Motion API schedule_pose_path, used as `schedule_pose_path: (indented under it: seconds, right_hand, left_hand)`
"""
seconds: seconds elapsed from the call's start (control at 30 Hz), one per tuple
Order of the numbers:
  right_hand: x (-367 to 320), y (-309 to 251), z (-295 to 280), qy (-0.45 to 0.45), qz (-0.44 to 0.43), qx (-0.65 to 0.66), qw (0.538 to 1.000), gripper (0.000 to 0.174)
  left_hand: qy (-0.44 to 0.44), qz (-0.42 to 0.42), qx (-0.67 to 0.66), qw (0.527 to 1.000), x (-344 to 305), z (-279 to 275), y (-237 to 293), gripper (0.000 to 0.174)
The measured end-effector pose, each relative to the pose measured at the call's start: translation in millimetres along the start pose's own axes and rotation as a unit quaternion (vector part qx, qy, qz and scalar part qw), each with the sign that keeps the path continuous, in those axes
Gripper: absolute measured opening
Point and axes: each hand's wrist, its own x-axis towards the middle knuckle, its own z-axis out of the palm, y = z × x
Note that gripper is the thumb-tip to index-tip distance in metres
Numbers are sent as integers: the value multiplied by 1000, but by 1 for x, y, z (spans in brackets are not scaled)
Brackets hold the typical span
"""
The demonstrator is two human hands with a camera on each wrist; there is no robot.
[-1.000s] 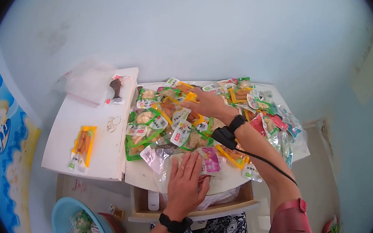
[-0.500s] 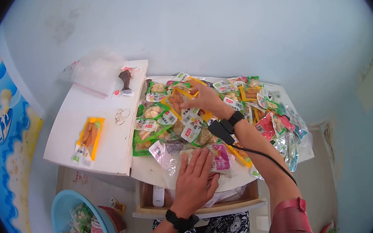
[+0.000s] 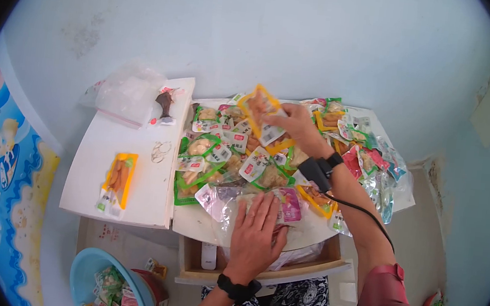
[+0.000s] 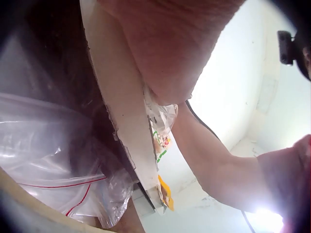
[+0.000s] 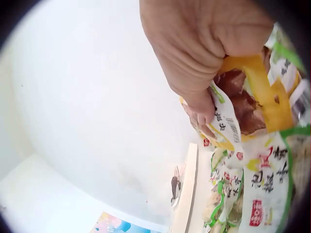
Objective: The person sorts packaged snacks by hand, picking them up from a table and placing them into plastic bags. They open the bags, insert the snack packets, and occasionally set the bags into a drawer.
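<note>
My right hand (image 3: 301, 126) pinches a yellow-edged snack packet (image 3: 261, 112) between thumb and fingers, held tilted above the pile. In the right wrist view the thumb presses on the packet's white printed part (image 5: 224, 119). Beneath it spreads a heap of sealed snack packets with green, yellow and white edges, among them a green-edged packet (image 3: 201, 146). My left hand (image 3: 257, 235) lies flat with straight fingers on a clear plastic bag (image 3: 221, 222) at the table's front edge. A packet with a purple label (image 3: 291, 208) shows beside its fingers.
On the white board (image 3: 137, 153) at left lie a yellow-edged packet (image 3: 116, 180), a dark meat packet (image 3: 165, 106) and clear bags (image 3: 128, 96). Below, an open drawer (image 3: 185, 266) holds a white remote (image 3: 208, 257) and plastic bags. A blue basin (image 3: 78, 273) with packets stands lower left.
My right hand has taken hold of a yellow-edged packet at the back of the pile and lifted it up and slightly right. The left hand has stayed on the clear bag.
</note>
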Motion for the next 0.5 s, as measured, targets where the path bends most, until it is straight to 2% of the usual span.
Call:
schedule_pose_path:
  seconds: [0.2,0.3,0.33,0.4,0.43,0.5]
  right_hand:
    - [-30,-4,-78,72,-9,-51,996,30]
    - [-43,5,-113,46,64,-109,991,25]
    - [-46,6,-121,28,48,-163,985,26]
    - [-52,10,-134,-9,17,-270,963,29]
    - [-49,14,-134,-6,-11,-350,937,33]
    - [-52,8,-117,117,-51,-477,869,31]
  left_hand:
    - [8,10,3,1000,0,1,0,61]
    - [10,10,1,1000,0,1,1,61]
    - [10,10,-1,1000,-1,2,0,61]
    - [10,12,0,1000,-1,2,1,61]
    - [10,14,3,1000,-1,2,1,61]
    - [10,15,8,1000,-1,2,1,61]
